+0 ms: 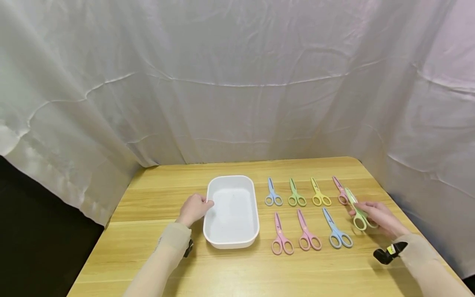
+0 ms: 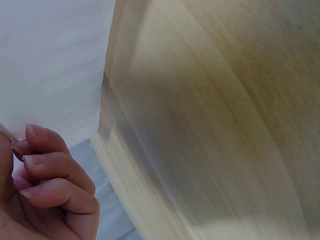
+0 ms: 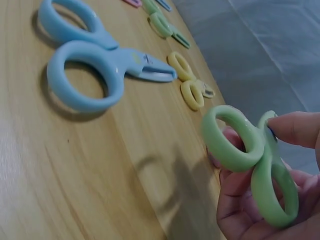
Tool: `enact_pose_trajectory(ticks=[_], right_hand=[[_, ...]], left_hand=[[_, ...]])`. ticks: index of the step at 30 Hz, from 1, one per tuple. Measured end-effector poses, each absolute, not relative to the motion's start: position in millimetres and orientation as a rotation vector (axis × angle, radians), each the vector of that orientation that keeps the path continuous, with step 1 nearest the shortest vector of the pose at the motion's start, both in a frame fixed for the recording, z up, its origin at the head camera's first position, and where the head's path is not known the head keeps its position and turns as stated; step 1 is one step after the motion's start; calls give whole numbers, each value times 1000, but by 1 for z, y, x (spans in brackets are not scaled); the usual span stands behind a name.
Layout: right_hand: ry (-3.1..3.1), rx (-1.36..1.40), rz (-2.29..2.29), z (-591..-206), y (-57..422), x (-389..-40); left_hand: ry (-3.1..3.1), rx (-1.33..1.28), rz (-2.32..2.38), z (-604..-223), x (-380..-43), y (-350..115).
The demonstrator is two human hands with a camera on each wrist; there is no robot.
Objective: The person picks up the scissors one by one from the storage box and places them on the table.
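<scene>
My left hand [image 1: 193, 208] pinches the left rim of a white rectangular tray [image 1: 231, 212]; the left wrist view shows the thumb and curled fingers at its edge [image 2: 50, 75]. At the table's right side, my right hand [image 1: 380, 215] pinches green scissors [image 1: 360, 215] between thumb and fingers. In the right wrist view, the green scissors [image 3: 262, 155] are raised off the wood and cast a shadow. Pink scissors [image 1: 340, 192] lie just behind them, partly overlapped in the head view. Nearest on the left of that hand are blue scissors [image 1: 335, 232].
On the wooden table [image 1: 156, 235] lie more scissors in two rows: blue [image 1: 272, 194], green [image 1: 295, 194] and yellow [image 1: 318, 194] at the back, pink [image 1: 281, 237] and pink [image 1: 306, 233] in front. A pale curtain [image 1: 241, 103] hangs behind and beside the table.
</scene>
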State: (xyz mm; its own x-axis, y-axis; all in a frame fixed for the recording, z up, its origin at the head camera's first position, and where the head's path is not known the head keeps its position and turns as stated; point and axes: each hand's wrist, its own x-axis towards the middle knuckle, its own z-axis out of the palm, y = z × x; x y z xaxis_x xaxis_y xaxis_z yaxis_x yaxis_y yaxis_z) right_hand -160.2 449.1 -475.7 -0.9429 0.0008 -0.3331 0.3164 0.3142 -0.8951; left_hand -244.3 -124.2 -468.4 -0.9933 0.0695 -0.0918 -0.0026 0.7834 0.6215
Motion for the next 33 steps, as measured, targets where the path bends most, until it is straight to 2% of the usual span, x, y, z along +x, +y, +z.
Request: enact_pose_trajectory(ticks=[17,33], right_hand=[[2444,170,-1439,-482,464,-151],[2340,108,-1471,-483,472,-151]], left_hand=[[2842,42,1026,-467,-243,-121],[2855,16,1005,-468,-244,-123]])
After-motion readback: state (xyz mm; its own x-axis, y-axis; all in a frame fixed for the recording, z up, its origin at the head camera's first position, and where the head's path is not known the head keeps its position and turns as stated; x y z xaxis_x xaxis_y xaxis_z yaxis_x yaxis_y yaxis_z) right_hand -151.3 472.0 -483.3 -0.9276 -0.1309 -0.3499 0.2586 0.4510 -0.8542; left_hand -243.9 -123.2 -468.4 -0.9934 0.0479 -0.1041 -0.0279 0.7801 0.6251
